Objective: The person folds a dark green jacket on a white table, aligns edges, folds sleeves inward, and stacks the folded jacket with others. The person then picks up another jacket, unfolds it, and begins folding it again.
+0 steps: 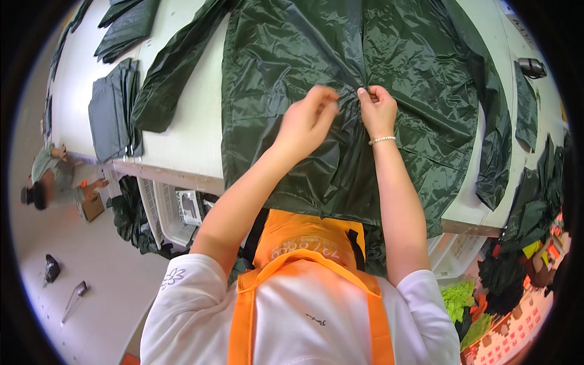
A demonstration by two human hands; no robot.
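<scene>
A dark green shiny rain jacket (413, 79) lies spread open on a white table (188, 140), its hem hanging over the near edge. My left hand (307, 118) pinches the fabric at the jacket's front middle seam. Right beside it, my right hand (378, 109), with a bead bracelet on the wrist, pinches the same seam; the cloth bunches between the two hands. One sleeve (164, 85) stretches out to the left, the other sleeve (493, 140) drapes off the right edge.
Folded dark green pieces (112, 109) are stacked on the table's left part. White plastic baskets (167, 213) stand under the table. Another person (52, 176) crouches on the floor at the left. More green cloth (538, 201) and bright scraps lie at the right.
</scene>
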